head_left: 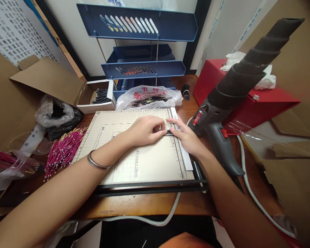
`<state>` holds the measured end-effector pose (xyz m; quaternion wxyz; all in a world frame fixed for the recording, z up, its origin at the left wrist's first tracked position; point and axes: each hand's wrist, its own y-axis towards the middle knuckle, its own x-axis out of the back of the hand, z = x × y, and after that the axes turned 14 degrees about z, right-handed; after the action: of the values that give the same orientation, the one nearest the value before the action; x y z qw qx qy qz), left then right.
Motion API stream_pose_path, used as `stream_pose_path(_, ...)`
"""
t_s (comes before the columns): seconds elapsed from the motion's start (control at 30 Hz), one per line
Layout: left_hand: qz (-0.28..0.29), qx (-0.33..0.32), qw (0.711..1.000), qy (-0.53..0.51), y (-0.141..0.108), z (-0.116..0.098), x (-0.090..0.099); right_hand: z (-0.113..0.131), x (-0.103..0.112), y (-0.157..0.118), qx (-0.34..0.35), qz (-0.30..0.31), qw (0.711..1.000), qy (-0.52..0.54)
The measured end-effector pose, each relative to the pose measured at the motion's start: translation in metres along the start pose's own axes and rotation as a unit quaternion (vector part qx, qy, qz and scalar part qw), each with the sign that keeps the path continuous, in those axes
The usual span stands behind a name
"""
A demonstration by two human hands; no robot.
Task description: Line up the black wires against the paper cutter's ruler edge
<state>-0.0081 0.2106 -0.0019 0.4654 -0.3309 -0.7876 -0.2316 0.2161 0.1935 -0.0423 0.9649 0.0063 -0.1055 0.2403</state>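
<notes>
A paper cutter board with printed grid lines lies before me, a white strip running along its right edge. Over its upper right part, my left hand pinches a small bundle of thin black wires between thumb and fingers. At the other end of the bundle is my right hand, its thumb against the wires and its palm across the white strip. Both sets of fingertips nearly meet, and most of the bundle is hidden by them.
A heat gun stands close on the right, its grey cord trailing down, a red box behind. Pink wires pile on the left. Behind the board sit a plastic bag, a white box and a blue rack.
</notes>
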Motion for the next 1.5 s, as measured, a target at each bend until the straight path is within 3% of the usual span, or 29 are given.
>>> stream_pose_path(0.23,-0.009,-0.014,1.0,-0.001,-0.002,0.001,0.0,0.001,0.001,-0.003,0.002,-0.045,0.999,0.019)
stream_pose_path(0.43,-0.011,-0.012,0.999,-0.038,-0.002,-0.001,0.003,0.004,-0.002,-0.005,0.006,-0.036,0.999,0.009)
stream_pose_path(0.8,-0.021,0.044,0.996,-0.074,0.003,-0.008,-0.001,0.003,-0.003,-0.004,0.04,-0.073,0.996,-0.037)
stream_pose_path(1.3,-0.037,0.119,0.989,-0.075,0.007,-0.016,-0.005,0.009,-0.002,-0.011,0.026,-0.05,0.995,-0.086)
stream_pose_path(1.5,-0.02,0.103,0.99,-0.094,0.007,-0.017,-0.002,0.014,-0.003,-0.016,0.028,-0.071,0.988,-0.131)
